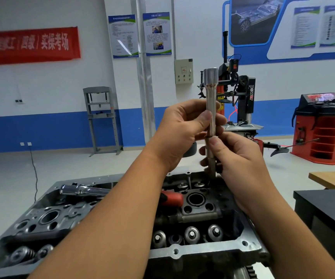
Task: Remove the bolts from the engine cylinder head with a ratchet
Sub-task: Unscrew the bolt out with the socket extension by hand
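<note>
The grey engine cylinder head (200,249) fills the lower part of the view, with valve springs and bores showing. Above its far right part I hold a long chrome extension bar with a socket end (210,91) upright. My left hand (182,129) grips the bar's middle, thumb across it. Lower down, my right hand (237,158) pinches a darker shaft, joined to the bar, whose tip points down toward the head. The chrome ratchet (82,190) with a red grip (172,198) lies flat across the head, behind my left forearm.
A black table (327,206) stands at the right, with a wooden bench edge (331,177) behind it. Beyond are a tyre changer (241,101), a red wheel balancer (327,133) and a grey press frame (102,119) on the workshop floor.
</note>
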Available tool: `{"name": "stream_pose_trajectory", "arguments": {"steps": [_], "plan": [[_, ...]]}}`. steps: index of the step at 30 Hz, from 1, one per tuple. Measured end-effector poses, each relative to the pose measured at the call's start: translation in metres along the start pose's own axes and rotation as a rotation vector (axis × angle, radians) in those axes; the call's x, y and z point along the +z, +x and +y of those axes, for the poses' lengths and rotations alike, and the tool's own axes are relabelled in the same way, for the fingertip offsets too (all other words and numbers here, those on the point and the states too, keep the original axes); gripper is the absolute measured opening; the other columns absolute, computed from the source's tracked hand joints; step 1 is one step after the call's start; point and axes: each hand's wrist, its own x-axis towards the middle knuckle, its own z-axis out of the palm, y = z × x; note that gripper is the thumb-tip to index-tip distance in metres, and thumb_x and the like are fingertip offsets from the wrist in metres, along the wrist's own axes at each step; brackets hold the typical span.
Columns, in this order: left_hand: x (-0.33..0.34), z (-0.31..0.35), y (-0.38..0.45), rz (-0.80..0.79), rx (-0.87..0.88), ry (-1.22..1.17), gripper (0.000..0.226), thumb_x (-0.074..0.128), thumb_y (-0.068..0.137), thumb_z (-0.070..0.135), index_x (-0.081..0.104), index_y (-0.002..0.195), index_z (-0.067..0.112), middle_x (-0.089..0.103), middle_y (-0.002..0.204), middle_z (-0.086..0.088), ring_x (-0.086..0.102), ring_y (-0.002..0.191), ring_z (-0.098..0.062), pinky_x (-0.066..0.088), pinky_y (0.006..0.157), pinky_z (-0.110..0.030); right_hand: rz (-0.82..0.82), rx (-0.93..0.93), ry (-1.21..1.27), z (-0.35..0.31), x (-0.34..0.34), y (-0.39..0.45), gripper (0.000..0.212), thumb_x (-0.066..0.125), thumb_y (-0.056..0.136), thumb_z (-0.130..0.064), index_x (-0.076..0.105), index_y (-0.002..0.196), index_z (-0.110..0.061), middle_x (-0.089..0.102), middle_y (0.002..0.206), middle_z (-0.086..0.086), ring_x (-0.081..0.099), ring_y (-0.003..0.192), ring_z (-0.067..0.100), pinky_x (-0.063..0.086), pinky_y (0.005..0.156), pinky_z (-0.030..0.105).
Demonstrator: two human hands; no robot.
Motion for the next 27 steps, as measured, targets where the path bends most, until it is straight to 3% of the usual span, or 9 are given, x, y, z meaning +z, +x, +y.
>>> {"name": "stream_pose_trajectory", "arguments": {"steps": [5, 8, 11, 14, 16, 19, 22, 24, 27], "plan": [[0.0009, 0.0022, -0.0014, 0.082, 0.018, 0.011, 0.031, 0.083, 0.075, 0.02, 0.069, 0.101, 0.01, 0.074, 0.091, -0.009, 0.064, 0.085, -0.031, 0.052, 0.082, -0.049, 0.056, -0.022, -0.02, 0.0037, -0.0039, -0.0009, 0.01, 0.082, 0.089, -0.024, 0.072, 0.088, -0.022, 0.075, 0.077, 0.001, 0.075, 0.074, 0.031, 0.063, 0.066, 0.042], [0.0003, 0.0011, -0.0005, 0.007, -0.018, -0.029, 0.013, 0.069, 0.097, 0.014, 0.071, 0.108, 0.009, 0.076, 0.096, -0.009, 0.068, 0.087, -0.027, 0.055, 0.085, -0.042, -0.007, -0.03, -0.074, 0.0034, -0.0025, -0.0006, 0.01, 0.067, 0.101, -0.022, 0.072, 0.092, -0.023, 0.076, 0.081, -0.003, 0.075, 0.073, 0.022, 0.061, 0.066, 0.04], [-0.0008, 0.0001, -0.0002, -0.014, -0.009, -0.038, 0.016, 0.055, 0.105, 0.007, 0.069, 0.112, 0.006, 0.077, 0.092, -0.008, 0.072, 0.085, -0.023, 0.06, 0.079, -0.034, -0.029, -0.037, -0.053, 0.0017, -0.0006, 0.0001, 0.015, 0.061, 0.099, -0.031, 0.075, 0.093, -0.031, 0.076, 0.083, -0.001, 0.073, 0.073, 0.02, 0.057, 0.063, 0.029], [0.0006, 0.0015, -0.0006, 0.038, 0.034, -0.022, 0.014, 0.072, 0.091, 0.01, 0.07, 0.104, 0.006, 0.076, 0.087, -0.009, 0.072, 0.079, -0.024, 0.059, 0.077, -0.036, -0.005, -0.035, -0.017, 0.0019, -0.0018, -0.0005, 0.003, 0.072, 0.09, -0.035, 0.075, 0.091, -0.034, 0.076, 0.081, -0.001, 0.075, 0.074, 0.024, 0.061, 0.065, 0.035], [0.0003, 0.0016, -0.0009, 0.091, 0.056, 0.006, 0.026, 0.082, 0.074, 0.021, 0.072, 0.096, 0.01, 0.075, 0.084, -0.009, 0.068, 0.079, -0.028, 0.054, 0.077, -0.042, 0.035, -0.043, -0.03, 0.0036, -0.0033, -0.0011, 0.009, 0.081, 0.086, -0.031, 0.072, 0.086, -0.027, 0.075, 0.078, 0.0, 0.075, 0.073, 0.029, 0.063, 0.066, 0.042], [-0.0012, 0.001, 0.0005, 0.068, 0.01, -0.011, 0.016, 0.072, 0.09, 0.025, 0.074, 0.099, 0.012, 0.078, 0.088, -0.006, 0.07, 0.081, -0.024, 0.056, 0.077, -0.037, -0.002, -0.048, -0.085, 0.0041, -0.0019, -0.0004, 0.008, 0.069, 0.096, -0.032, 0.072, 0.089, -0.028, 0.076, 0.08, -0.002, 0.075, 0.071, 0.023, 0.062, 0.068, 0.047], [-0.0018, -0.0003, 0.0011, -0.005, -0.019, -0.05, 0.02, 0.053, 0.107, 0.013, 0.071, 0.114, 0.006, 0.079, 0.097, -0.009, 0.073, 0.091, -0.026, 0.061, 0.082, -0.036, -0.013, -0.018, -0.034, 0.002, 0.0001, 0.0009, 0.018, 0.058, 0.091, -0.04, 0.074, 0.092, -0.035, 0.076, 0.083, 0.001, 0.074, 0.07, 0.021, 0.057, 0.062, 0.036], [-0.0031, -0.0006, 0.0005, -0.006, 0.004, -0.025, 0.019, 0.054, 0.106, 0.008, 0.071, 0.114, 0.006, 0.078, 0.096, -0.009, 0.072, 0.092, -0.028, 0.061, 0.087, -0.042, -0.006, -0.006, 0.008, 0.0012, 0.0003, 0.0011, 0.014, 0.063, 0.086, -0.042, 0.076, 0.089, -0.04, 0.077, 0.082, 0.002, 0.074, 0.071, 0.022, 0.057, 0.063, 0.033], [-0.003, 0.0006, -0.0015, 0.023, 0.035, 0.01, 0.009, 0.072, 0.094, 0.015, 0.075, 0.102, 0.016, 0.079, 0.092, -0.005, 0.07, 0.09, -0.027, 0.057, 0.089, -0.053, 0.04, -0.046, -0.044, 0.0029, -0.0017, -0.0002, 0.015, 0.081, 0.077, -0.04, 0.075, 0.088, -0.032, 0.076, 0.08, 0.003, 0.074, 0.077, 0.033, 0.061, 0.068, 0.045]]}}
